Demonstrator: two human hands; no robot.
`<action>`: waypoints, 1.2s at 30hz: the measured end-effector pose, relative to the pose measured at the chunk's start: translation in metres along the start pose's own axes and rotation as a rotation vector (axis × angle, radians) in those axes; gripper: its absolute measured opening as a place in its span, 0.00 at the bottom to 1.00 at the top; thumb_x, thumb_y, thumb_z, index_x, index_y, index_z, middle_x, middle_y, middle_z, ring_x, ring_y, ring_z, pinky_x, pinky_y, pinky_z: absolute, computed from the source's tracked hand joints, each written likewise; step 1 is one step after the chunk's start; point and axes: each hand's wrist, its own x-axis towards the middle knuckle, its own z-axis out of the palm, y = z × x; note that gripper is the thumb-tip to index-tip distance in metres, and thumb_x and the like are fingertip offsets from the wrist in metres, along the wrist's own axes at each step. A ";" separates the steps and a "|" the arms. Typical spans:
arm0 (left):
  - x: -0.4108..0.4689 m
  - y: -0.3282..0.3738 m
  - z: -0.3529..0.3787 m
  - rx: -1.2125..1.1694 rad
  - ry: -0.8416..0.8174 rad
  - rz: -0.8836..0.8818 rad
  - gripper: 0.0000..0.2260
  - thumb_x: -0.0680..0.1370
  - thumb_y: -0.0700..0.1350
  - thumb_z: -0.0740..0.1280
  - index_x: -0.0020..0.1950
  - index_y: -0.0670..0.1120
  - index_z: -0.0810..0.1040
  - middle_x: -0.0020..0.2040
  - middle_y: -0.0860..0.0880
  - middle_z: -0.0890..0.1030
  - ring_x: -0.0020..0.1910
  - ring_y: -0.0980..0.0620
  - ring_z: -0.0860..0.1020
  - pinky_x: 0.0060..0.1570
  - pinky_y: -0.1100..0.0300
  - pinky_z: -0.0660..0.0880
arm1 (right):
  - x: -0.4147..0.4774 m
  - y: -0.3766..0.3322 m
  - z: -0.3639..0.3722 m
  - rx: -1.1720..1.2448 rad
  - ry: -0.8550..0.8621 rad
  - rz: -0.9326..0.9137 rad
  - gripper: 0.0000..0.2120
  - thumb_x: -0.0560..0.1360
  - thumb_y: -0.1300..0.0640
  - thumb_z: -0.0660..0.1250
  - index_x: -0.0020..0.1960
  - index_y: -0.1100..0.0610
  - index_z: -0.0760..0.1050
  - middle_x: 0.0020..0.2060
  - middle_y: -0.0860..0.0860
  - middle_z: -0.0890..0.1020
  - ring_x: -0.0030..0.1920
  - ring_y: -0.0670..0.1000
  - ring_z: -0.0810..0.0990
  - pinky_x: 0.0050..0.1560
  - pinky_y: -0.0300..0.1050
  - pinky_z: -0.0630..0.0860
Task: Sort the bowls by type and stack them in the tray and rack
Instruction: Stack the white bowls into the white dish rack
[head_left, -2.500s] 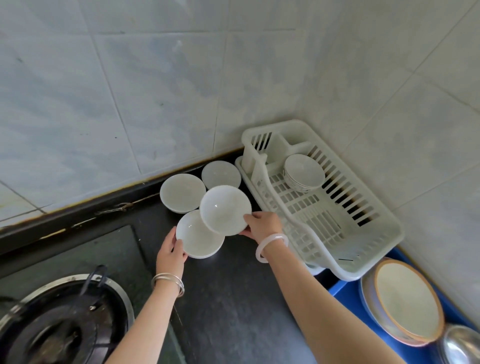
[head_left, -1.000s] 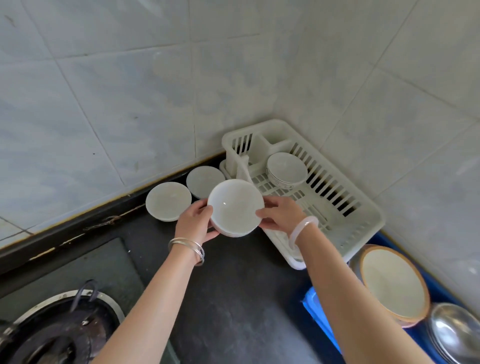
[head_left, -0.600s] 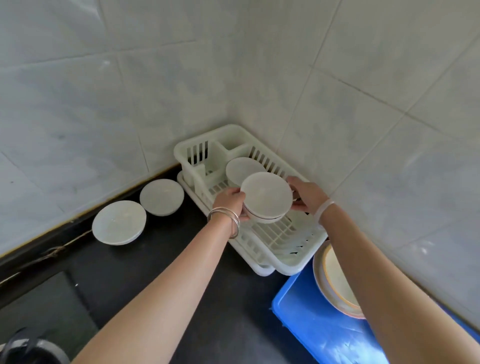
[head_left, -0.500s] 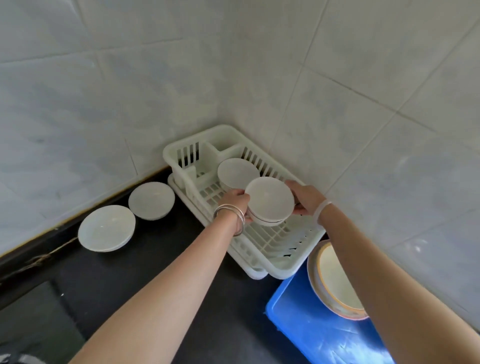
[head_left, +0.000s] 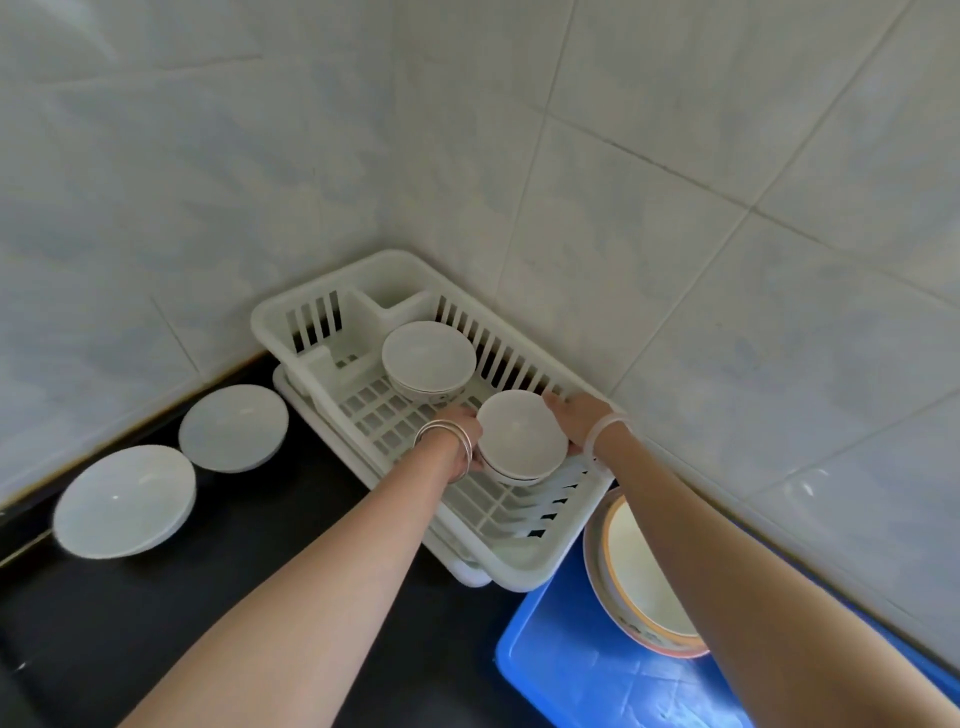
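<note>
**Head view: both hands on a stack of bowls in the rack**

Head camera, looking down into a tiled corner. The left hand (head_left: 457, 431) and the right hand (head_left: 574, 418) each clasp one side of the held bowls (head_left: 521, 434), a short nested stack of plain white ones. The left hand's fingers wrap the left side and the right hand's wrap the right (both grips are closed around the stack, not spread wide). The stack sits low inside the white rack (head_left: 322, 306), towards its near end. I cannot tell whether its base touches the slatted floor.

Farther back in the same rack stands a second stack of bowls (head_left: 428, 356), white with a thin dark line under the rim. It is close to the held stack but apart from it. The rack rests on a white drip tray (head_left: 470, 574) whose corner shows at the near end.

Left of the rack, on the black counter (head_left: 156, 623), two white bowls stand side by side: a far bowl (head_left: 234, 426) and a near bowl (head_left: 124, 501), almost touching.

Near and to the right lies a blue tray (head_left: 597, 665), holding orange-rimmed bowls (head_left: 644, 582) nested together, partly hidden by the right forearm.

Silver bangles (head_left: 447, 434) circle the left wrist and a pale bracelet (head_left: 605, 428) the right.
</note>
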 end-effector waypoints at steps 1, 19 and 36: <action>0.001 -0.001 0.000 -0.006 0.002 -0.011 0.16 0.78 0.31 0.55 0.64 0.38 0.71 0.62 0.37 0.73 0.54 0.35 0.76 0.52 0.39 0.76 | 0.000 0.000 0.000 -0.030 0.004 -0.003 0.27 0.79 0.41 0.52 0.61 0.62 0.73 0.52 0.61 0.81 0.52 0.61 0.80 0.58 0.57 0.76; 0.008 -0.008 -0.003 0.074 -0.057 0.059 0.19 0.77 0.30 0.59 0.67 0.39 0.70 0.64 0.35 0.74 0.60 0.38 0.75 0.53 0.50 0.77 | -0.008 0.007 0.003 -0.365 0.188 -0.149 0.15 0.80 0.50 0.52 0.41 0.56 0.70 0.34 0.52 0.74 0.40 0.55 0.73 0.43 0.46 0.69; -0.065 -0.018 -0.075 0.324 0.175 0.473 0.16 0.78 0.44 0.60 0.66 0.48 0.74 0.64 0.49 0.77 0.60 0.51 0.76 0.55 0.60 0.70 | -0.105 -0.046 0.035 -0.105 0.103 -0.356 0.17 0.80 0.51 0.52 0.58 0.57 0.75 0.50 0.56 0.82 0.46 0.55 0.77 0.46 0.46 0.71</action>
